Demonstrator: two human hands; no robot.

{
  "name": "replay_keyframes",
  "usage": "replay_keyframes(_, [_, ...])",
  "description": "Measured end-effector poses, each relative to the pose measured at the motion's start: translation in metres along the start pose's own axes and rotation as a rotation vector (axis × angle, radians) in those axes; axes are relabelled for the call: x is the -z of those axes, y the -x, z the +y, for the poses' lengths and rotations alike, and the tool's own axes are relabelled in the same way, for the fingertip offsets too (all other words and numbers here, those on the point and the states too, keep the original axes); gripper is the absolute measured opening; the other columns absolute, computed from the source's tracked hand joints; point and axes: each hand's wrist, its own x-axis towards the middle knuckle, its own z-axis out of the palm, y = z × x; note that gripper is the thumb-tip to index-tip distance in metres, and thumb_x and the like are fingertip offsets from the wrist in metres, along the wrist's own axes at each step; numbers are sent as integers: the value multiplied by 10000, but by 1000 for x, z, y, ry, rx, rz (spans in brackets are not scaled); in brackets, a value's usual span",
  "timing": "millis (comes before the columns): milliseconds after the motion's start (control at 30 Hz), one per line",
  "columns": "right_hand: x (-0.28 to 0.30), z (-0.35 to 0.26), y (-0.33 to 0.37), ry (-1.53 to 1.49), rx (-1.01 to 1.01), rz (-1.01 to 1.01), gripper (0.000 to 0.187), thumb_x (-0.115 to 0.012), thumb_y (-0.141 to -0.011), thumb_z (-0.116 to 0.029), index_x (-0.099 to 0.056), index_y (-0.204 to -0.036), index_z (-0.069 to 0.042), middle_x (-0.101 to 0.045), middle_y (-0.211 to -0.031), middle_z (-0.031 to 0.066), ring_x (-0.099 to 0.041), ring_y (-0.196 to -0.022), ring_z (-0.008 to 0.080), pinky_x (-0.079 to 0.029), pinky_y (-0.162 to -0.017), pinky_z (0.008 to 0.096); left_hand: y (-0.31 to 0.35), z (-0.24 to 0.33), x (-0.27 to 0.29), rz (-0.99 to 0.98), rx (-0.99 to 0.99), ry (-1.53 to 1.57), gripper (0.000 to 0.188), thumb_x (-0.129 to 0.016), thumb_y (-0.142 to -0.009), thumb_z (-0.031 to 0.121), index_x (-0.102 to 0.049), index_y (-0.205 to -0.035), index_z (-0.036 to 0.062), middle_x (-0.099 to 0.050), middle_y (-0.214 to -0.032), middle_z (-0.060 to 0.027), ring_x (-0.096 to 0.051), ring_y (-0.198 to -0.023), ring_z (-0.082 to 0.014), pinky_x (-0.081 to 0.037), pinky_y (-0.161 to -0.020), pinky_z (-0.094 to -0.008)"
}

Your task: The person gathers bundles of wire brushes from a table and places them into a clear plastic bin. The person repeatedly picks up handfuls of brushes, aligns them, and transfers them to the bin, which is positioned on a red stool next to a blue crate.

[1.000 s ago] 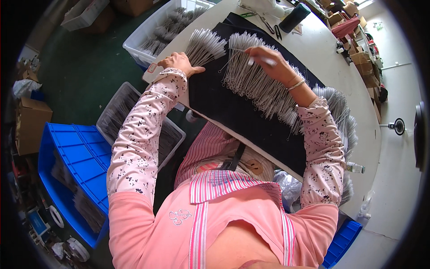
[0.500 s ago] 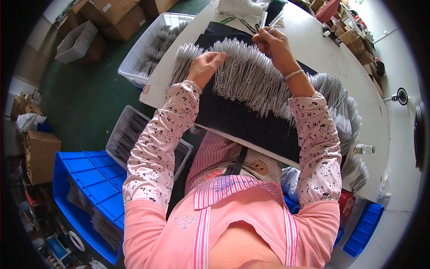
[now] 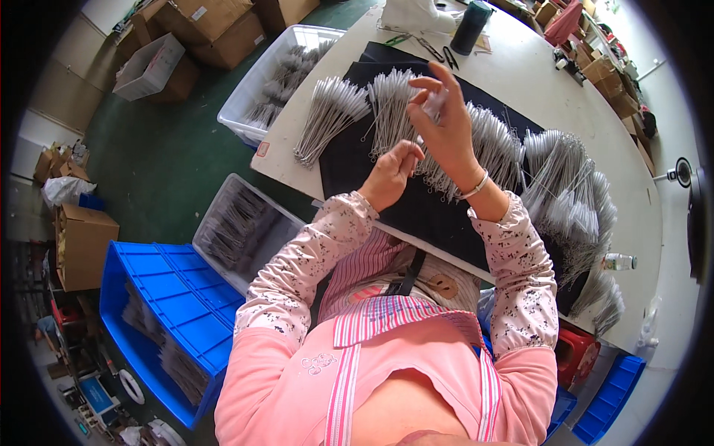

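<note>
Just across the near edge of the white tabletop [image 3: 520, 74], a person works with both hands raised over a dark cloth [image 3: 439, 223]. The left hand [image 3: 388, 177] is near the cloth's middle, its grip drawn in with thumb and fingertips together; I cannot tell whether anything thin is pinched there. The right hand [image 3: 451, 134] is just beside it, farther and to the right, index finger lifted and the other fingers curled. Something pale and blurred shows between those fingers, but I cannot make out whether that grip is closed on it.

Thin wire-handled brushes with white bristles lie all around the hands. One bunch [image 3: 331, 111] fans out at the cloth's left edge, a second bunch [image 3: 388, 104] is just right of it, and a row [image 3: 491, 149] runs on behind the right hand. A thicker heap [image 3: 565, 186] lies to the right, near a small clear bottle [image 3: 619, 262].

On the far side stand a dark cylinder [image 3: 471, 28] and, beside it, black snips [image 3: 450, 57]. To the left, below the tabletop, a white bin [image 3: 234, 125] holds more brushes.
</note>
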Motion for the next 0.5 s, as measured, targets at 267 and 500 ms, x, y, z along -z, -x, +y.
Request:
replay_keyframes(267, [12, 6, 2, 340, 436, -434, 220, -653, -834, -145, -648, -1019, -26, -670, -964, 122, -628, -912, 284, -495, -808, 356, 23, -30, 1, 57, 45, -27, 108, -434, -980, 77, -542, -992, 71, -418, -715, 38, -385, -643, -55, -365, -596, -197])
replay_keyframes(500, [41, 14, -4, -23, -111, 12, 224, -568, -932, -189, -669, -981, 5, -677, -903, 56, -609, -832, 93, -475, -758, 233, -6, -4, 57, 219, 366, 172, 220, -468, -957, 95, -571, -1146, 49, -444, -705, 62, -406, -645, -35, -360, -582, -177])
